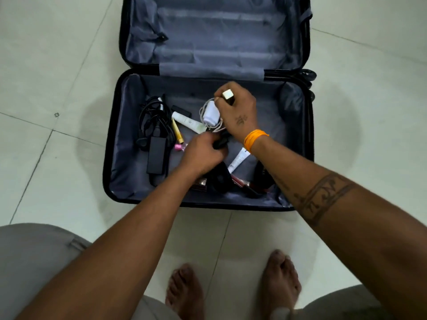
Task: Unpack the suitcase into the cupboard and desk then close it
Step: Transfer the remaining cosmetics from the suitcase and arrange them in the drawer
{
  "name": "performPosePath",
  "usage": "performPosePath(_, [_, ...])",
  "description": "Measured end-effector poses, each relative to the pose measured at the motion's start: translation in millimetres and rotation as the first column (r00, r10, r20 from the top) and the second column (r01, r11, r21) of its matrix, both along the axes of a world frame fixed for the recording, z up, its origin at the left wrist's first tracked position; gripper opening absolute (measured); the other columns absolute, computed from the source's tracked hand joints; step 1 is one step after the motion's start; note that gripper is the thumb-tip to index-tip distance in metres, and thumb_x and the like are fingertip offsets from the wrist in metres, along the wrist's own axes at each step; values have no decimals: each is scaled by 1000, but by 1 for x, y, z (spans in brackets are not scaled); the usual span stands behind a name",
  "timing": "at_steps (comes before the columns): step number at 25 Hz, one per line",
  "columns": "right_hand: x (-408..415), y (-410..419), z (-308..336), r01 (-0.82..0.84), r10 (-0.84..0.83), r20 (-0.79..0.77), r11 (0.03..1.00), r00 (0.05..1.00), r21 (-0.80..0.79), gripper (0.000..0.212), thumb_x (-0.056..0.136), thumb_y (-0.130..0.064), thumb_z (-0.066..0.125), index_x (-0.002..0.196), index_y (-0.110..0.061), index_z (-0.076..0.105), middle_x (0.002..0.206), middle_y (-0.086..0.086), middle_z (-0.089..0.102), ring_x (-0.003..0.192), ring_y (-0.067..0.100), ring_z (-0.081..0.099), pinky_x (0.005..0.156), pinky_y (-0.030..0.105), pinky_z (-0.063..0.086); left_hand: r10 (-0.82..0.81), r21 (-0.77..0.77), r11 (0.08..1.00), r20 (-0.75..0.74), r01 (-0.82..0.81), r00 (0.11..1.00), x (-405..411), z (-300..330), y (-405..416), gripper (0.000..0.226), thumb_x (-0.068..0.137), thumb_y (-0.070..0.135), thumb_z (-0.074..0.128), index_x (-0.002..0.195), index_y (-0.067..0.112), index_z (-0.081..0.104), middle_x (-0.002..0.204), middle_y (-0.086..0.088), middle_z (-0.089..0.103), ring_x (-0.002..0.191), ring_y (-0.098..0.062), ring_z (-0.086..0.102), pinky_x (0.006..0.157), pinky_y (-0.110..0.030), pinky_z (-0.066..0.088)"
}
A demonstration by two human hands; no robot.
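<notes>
Suitcase (129, 181) lies open on the floor (46, 88), where the right hand (240, 109) grips a white charger (211, 114) and the left hand (203, 153) curls round a dark item (220, 143) just nearer.

The suitcase (116, 144) lay open on the pale tiled floor (46, 77), its grey-lined lid (208, 31) folded back beyond the near half. Inside the near half, toward its left wall, sat a black power adapter (156, 155) with a tangle of black cables (153, 116) just beyond it. Nearer the suitcase's middle lay a white tube (188, 122) and a yellow tube (177, 132) beside it. The right hand (238, 112) hovered over the middle, gripping a white charger (211, 114) with its white cord (218, 128) looped round it. The left hand (203, 153) curled on something small and black, possibly a strap. Another white tube (238, 159) lay beneath the right wrist.
</notes>
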State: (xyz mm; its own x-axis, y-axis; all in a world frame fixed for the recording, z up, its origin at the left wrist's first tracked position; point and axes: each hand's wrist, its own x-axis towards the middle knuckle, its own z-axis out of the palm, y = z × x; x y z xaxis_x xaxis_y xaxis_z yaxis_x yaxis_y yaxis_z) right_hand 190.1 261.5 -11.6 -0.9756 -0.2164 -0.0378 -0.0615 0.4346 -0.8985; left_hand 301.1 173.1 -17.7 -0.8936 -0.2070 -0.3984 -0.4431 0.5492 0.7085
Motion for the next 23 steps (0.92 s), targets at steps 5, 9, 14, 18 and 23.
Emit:
performPosePath(5, [36, 66, -7, 245, -236, 253, 969, 938, -4, 7, 88, -10, 63, 88, -15, 68, 65, -9, 57, 59, 5, 49, 62, 24, 45, -756, -396, 568, 98, 722, 648, 2, -13, 58, 36, 89, 41, 63, 121, 28, 72, 120, -4, 73, 107, -31, 70, 75, -36, 56])
performPosePath(9, [61, 97, -7, 246, -278, 315, 959, 907, 139, 8, 86, -15, 71, 92, -16, 66, 72, -5, 62, 66, 8, 56, 67, 23, 45, -866, -502, 219, 296, 837, 404, -2, -9, 77, 28, 101, 21, 54, 125, 16, 68, 126, -9, 70, 111, -34, 69, 68, -34, 38])
performPosePath(14, [72, 97, 5, 211, -286, 311, 944, 907, 254, 8, 80, -18, 71, 87, -18, 69, 79, 1, 71, 81, 22, 68, 79, 36, 56, -807, -306, 461, 246, 833, 537, -7, 10, 61, 26, 94, 32, 67, 118, 21, 70, 117, -8, 72, 105, -32, 69, 70, -31, 40])
performPosePath(18, [115, 100, 8, -65, 5, 143, 907, 990, 416, 18, 87, -12, 62, 106, -13, 62, 88, 11, 72, 87, 38, 66, 67, 36, 47, -506, -119, 845, 133, 521, 852, -18, 27, 9, 19, 78, 24, 79, 84, 25, 61, 82, 2, 63, 90, -23, 67, 68, -28, 39])
performPosePath(23, [134, 88, 1, -503, 432, 296, 514, 852, 695, 37, 90, -9, 60, 127, -9, 57, 123, 20, 63, 102, 47, 67, 78, 49, 53, -11, 242, 970, 101, -14, 995, -8, 17, -12, 16, 76, 26, 74, 90, 19, 76, 84, 4, 75, 80, -13, 70, 80, -33, 59])
